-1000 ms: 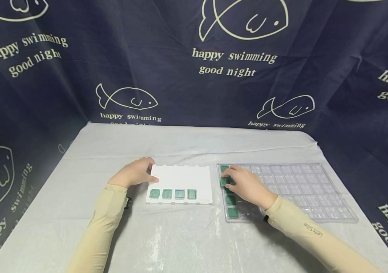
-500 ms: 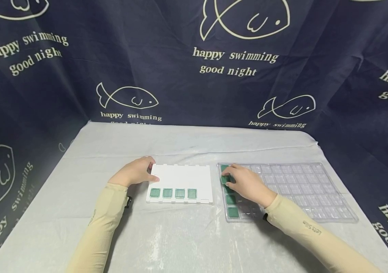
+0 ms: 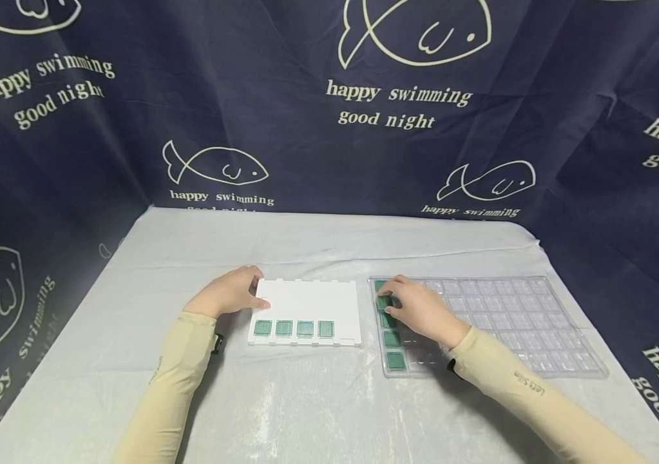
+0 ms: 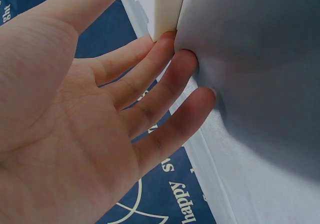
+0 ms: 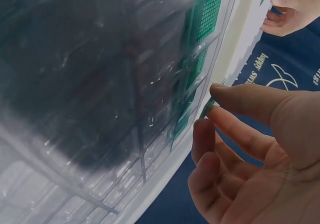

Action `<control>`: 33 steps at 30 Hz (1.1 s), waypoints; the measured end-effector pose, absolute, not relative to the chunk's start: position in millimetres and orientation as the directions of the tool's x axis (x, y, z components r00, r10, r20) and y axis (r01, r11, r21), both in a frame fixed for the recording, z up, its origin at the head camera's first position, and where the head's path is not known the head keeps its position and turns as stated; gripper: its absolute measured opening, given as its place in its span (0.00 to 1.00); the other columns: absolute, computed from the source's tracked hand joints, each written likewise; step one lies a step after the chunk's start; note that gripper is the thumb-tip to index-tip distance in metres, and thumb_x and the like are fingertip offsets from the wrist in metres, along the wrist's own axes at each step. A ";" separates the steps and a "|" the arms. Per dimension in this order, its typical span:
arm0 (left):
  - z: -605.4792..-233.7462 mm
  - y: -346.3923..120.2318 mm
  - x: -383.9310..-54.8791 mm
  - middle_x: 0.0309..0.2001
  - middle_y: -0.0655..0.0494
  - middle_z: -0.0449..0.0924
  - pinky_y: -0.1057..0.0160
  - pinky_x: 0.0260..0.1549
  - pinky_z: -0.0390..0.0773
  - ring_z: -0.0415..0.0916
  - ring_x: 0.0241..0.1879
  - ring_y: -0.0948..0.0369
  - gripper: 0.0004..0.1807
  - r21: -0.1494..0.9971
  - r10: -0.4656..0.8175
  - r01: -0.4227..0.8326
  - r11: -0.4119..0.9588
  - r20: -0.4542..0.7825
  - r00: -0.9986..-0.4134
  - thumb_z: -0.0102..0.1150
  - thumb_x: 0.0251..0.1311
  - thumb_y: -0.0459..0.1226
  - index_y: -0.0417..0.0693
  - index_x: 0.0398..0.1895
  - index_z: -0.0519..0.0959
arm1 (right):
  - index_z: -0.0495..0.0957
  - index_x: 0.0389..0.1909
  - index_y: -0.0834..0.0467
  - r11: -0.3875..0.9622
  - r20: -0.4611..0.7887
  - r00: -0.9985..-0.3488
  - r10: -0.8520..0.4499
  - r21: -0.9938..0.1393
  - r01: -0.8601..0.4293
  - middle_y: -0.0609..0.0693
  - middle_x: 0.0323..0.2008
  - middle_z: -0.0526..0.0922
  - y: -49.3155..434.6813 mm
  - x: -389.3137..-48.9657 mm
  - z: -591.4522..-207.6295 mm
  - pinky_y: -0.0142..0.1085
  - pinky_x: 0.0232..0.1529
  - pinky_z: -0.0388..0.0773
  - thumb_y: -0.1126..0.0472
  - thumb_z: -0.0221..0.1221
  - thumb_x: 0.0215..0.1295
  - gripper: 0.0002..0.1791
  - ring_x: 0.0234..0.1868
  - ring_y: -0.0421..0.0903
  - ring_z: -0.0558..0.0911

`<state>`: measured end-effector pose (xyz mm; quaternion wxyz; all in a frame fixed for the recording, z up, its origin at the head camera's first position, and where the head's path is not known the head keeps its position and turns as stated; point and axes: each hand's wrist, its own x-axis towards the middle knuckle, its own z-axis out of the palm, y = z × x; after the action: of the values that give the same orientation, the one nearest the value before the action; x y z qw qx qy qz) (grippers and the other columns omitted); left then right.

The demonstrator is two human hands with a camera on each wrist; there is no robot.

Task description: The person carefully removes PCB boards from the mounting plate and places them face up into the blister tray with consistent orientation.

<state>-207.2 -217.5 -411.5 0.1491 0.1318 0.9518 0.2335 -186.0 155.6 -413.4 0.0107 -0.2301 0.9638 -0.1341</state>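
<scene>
Pinching a small green square point(image 3: 384, 303) between thumb and finger of the right hand point(image 3: 422, 312), at the clear tray point(image 3: 497, 303) just right of the white board point(image 3: 317, 296). Tipped up or lifted a little more than a second ago, now showing more of another green square point(image 3: 388, 320) in the tray, also right of the white board. Cannot tell about touching the tray or being free of it. Holding the white board by its left side with the left hand point(image 3: 227, 293), thumb on top, same as before. No change to see in the four green squares point(image 3: 305, 329) in a row on the near part of the white board. Meaning, most likely, still taking out a square, with nothing new put on the white board yet.
</scene>
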 end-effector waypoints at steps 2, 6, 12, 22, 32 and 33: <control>-411.6 -217.7 -207.1 0.50 0.46 0.81 0.48 0.58 0.76 0.76 0.49 0.53 0.28 0.483 0.322 0.183 0.856 -0.221 -0.921 0.73 0.55 0.43 0.38 0.53 0.74 | 0.83 0.50 0.57 0.856 0.047 -0.893 -0.447 -0.268 -0.442 0.53 0.48 0.85 156.8 -187.1 -413.5 0.49 0.47 0.85 0.64 0.70 0.59 0.17 0.46 0.53 0.86; -411.4 -218.0 -206.5 0.49 0.47 0.80 0.48 0.58 0.76 0.75 0.49 0.53 0.28 0.481 0.323 0.186 0.857 -0.220 -0.920 0.73 0.55 0.43 0.38 0.53 0.74 | 0.83 0.50 0.57 0.859 0.052 -0.896 -0.440 -0.266 -0.437 0.52 0.46 0.85 159.1 -189.8 -412.8 0.48 0.43 0.85 0.64 0.70 0.59 0.17 0.43 0.51 0.86; -411.4 -218.2 -206.1 0.49 0.47 0.80 0.48 0.58 0.76 0.75 0.49 0.53 0.28 0.482 0.323 0.184 0.856 -0.221 -0.920 0.73 0.55 0.43 0.38 0.53 0.74 | 0.83 0.50 0.57 0.865 0.044 -0.903 -0.427 -0.273 -0.422 0.53 0.46 0.85 162.8 -194.2 -410.7 0.50 0.44 0.85 0.64 0.69 0.59 0.17 0.44 0.53 0.86; -411.5 -217.4 -206.8 0.50 0.46 0.80 0.47 0.59 0.76 0.76 0.50 0.52 0.28 0.474 0.327 0.194 0.859 -0.217 -0.920 0.73 0.55 0.44 0.38 0.53 0.74 | 0.83 0.50 0.60 0.855 0.068 -0.898 -0.435 -0.280 -0.436 0.55 0.46 0.85 172.9 -202.0 -414.5 0.52 0.50 0.84 0.66 0.69 0.58 0.17 0.46 0.55 0.85; -414.1 -218.3 -207.0 0.50 0.47 0.80 0.48 0.58 0.76 0.76 0.49 0.53 0.28 0.483 0.322 0.185 0.856 -0.217 -0.922 0.74 0.55 0.44 0.39 0.53 0.74 | 0.83 0.49 0.60 0.862 0.092 -0.900 -0.426 -0.260 -0.435 0.56 0.45 0.85 179.0 -210.8 -417.7 0.52 0.48 0.84 0.66 0.70 0.58 0.17 0.44 0.54 0.86; -414.2 -218.3 -207.0 0.50 0.47 0.80 0.48 0.57 0.76 0.76 0.49 0.53 0.28 0.482 0.322 0.186 0.856 -0.216 -0.922 0.74 0.55 0.44 0.39 0.52 0.74 | 0.83 0.49 0.60 0.864 0.091 -0.901 -0.424 -0.258 -0.433 0.56 0.46 0.85 179.5 -211.7 -417.9 0.52 0.48 0.84 0.66 0.70 0.58 0.17 0.44 0.55 0.86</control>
<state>-207.0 -218.3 -414.2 0.1459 0.1332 0.9523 0.2327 -211.7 179.5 -417.9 -0.0154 -0.2219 0.9653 -0.1371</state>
